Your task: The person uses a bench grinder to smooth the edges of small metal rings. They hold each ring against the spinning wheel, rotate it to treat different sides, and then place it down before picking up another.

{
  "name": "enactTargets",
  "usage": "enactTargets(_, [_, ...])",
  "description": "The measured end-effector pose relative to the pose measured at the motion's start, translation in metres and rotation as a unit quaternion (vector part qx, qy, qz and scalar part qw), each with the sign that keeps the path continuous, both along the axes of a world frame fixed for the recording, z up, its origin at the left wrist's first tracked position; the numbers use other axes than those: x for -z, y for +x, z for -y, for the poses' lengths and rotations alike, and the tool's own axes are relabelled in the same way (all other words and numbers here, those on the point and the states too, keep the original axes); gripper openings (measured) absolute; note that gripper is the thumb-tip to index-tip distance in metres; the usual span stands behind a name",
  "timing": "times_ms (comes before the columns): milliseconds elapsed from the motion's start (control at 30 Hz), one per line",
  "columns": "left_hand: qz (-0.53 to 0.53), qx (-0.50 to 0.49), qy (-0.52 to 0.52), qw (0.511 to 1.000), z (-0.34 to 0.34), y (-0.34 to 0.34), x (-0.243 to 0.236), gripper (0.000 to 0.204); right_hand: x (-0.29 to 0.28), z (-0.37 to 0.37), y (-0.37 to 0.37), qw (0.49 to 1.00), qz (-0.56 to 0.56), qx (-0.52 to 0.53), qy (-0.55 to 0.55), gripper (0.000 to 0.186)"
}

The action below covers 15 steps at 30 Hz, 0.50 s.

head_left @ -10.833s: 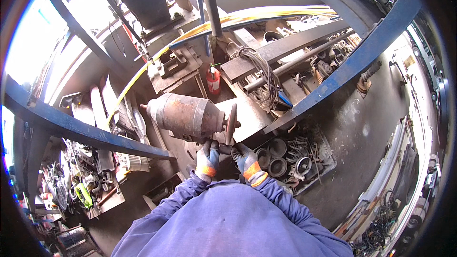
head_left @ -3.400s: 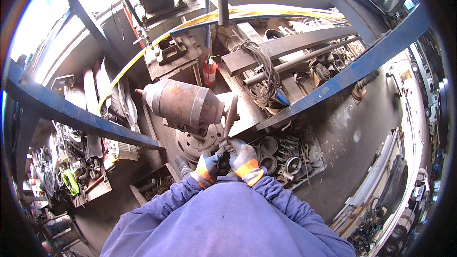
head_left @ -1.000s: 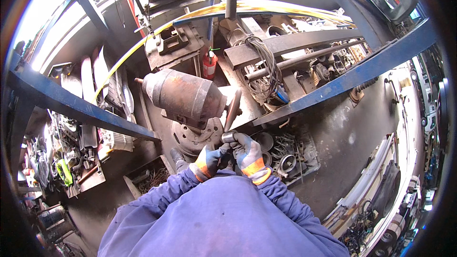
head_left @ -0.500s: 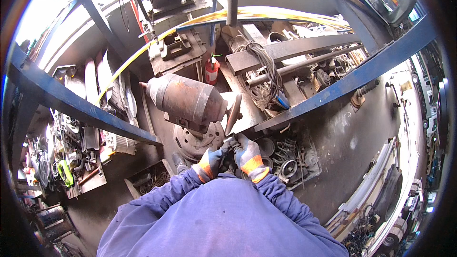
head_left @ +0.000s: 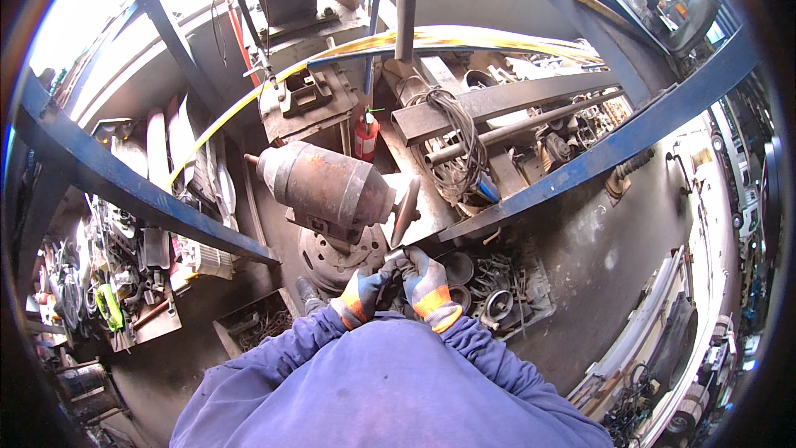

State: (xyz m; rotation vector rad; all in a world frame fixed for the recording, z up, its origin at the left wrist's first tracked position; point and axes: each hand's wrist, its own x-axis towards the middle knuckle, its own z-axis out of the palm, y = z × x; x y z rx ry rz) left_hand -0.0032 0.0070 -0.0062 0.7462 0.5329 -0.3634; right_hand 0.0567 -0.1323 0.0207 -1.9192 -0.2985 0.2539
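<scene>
My left hand (head_left: 361, 292), in a grey-and-orange work glove, is closed near a small metal piece (head_left: 395, 255). My right hand (head_left: 427, 279), gloved alike, has its fingers wrapped round the same piece, whose pale end shows between the hands. Just beyond it stands the thin grinding wheel (head_left: 405, 211), seen nearly edge-on; whether piece and wheel touch, I cannot tell. The wheel sits on the right end of a rusty grey motor (head_left: 327, 187). Below the motor is a steel wheel rim (head_left: 319, 259) with holes in it.
Blue metal beams (head_left: 597, 149) cross on both sides. A tray of loose metal parts (head_left: 531, 303) lies right of my hands, and a wooden box of scrap (head_left: 228, 336) to the left. Behind the motor stand a red fire extinguisher (head_left: 366, 137) and a coil of cable (head_left: 464, 158).
The view has shifted slightly, so the motor appears lower. Both hands remain close together by the grinding wheel, and the piece's pale end shows more plainly, a little lower and to the left.
</scene>
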Motion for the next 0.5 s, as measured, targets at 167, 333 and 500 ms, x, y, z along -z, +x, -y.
enactTargets(167, [0.04, 0.011, 0.089, 0.995, 0.004, 0.006, -0.018, 0.026, -0.021, -0.003, 0.005, 0.996, 0.011, 0.014, -0.084, 0.023])
enactTargets(333, [0.045, -0.011, 0.046, 0.998, 0.007, 0.005, 0.005, 0.032, -0.023, -0.002, 0.009, 0.994, 0.035, 0.004, -0.102, 0.021])
enactTargets(500, [0.036, -0.004, -0.003, 0.999, 0.005, 0.002, 0.011, 0.036, -0.021, 0.001, 0.009, 0.992, 0.052, -0.018, -0.113, 0.015])
